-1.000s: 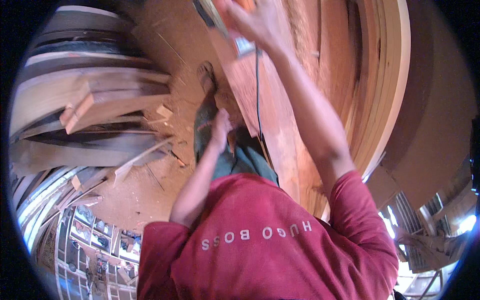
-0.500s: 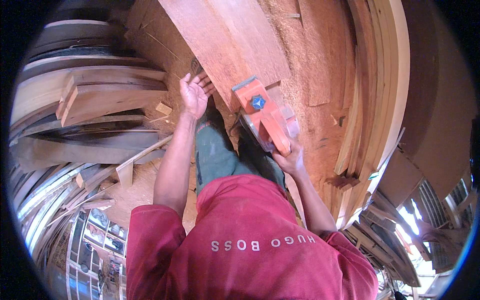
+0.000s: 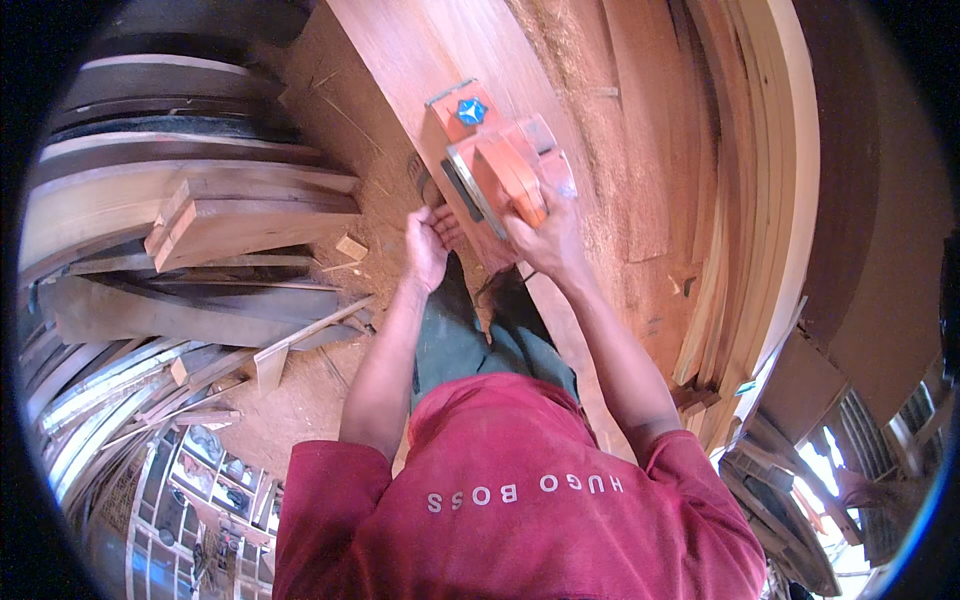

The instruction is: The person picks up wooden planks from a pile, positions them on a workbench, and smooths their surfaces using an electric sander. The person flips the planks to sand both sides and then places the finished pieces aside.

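An orange electric planer with a blue front knob rests on a long reddish wooden board, near the board's close end. My right hand is wrapped round the planer's rear handle. At the board's left edge is my left hand, palm up, its fingers loosely bent and touching or nearly touching the edge. It holds nothing that I can see. Part of its fingertips is hard to make out against the wood.
Stacked planks fill the left side, some ends jutting inward. Tall boards stand along the right. Wood shavings and a small offcut lie on the floor. Shelving with assorted items is at lower left.
My right hand has pushed the planer forward and left, from the board's near end further onto it. My left hand has shifted right and slightly nearer, its fingers more bent.
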A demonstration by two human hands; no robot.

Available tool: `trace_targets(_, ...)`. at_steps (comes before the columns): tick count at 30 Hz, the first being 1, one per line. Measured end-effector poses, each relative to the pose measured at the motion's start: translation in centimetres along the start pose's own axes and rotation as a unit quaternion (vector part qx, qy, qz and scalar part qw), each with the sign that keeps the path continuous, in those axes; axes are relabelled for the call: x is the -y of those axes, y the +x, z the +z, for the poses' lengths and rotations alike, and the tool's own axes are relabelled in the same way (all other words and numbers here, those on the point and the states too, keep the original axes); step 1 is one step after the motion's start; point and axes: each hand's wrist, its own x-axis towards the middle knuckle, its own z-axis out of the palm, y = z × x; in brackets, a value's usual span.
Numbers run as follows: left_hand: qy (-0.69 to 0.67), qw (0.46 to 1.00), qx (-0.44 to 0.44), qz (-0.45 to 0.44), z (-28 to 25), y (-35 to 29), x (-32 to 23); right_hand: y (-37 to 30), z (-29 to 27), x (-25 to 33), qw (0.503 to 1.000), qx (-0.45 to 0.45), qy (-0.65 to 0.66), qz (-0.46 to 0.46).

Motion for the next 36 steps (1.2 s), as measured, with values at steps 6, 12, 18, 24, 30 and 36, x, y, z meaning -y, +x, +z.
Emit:
trace_targets(6, 0.082, 0.996, -0.024, 0.007, 2.2, -0.3, -1.3, 9.7, 2.7, 4.1, 0.998, -0.039, 0.005, -0.057)
trace_targets(12, 0.293, 0.95, -0.04, 0.105, 4.1, -0.9, -3.5, 18.3, 4.3, 10.9, 0.998, -0.04, 0.025, -0.047)
trace_targets(18, 0.337, 0.94, 0.021, 0.059, 3.7, -0.7, -5.4, 26.7, 5.4, 17.4, 0.998, -0.037, -0.008, -0.047)
trace_targets(24, 0.374, 0.924, 0.036, 0.072, 3.5, -0.6, -6.1, 35.4, 7.4, 22.3, 0.986, -0.102, -0.033, -0.131)
trace_targets(30, 0.33, 0.942, 0.015, 0.054, 4.0, -0.7, -6.2, 40.0, 8.8, 27.3, 0.977, -0.126, -0.043, -0.168)
trace_targets(36, 0.409, 0.91, 0.009, 0.064, 3.4, -0.5, -4.9, 41.5, 7.8, 25.6, 0.955, -0.175, -0.07, -0.229)
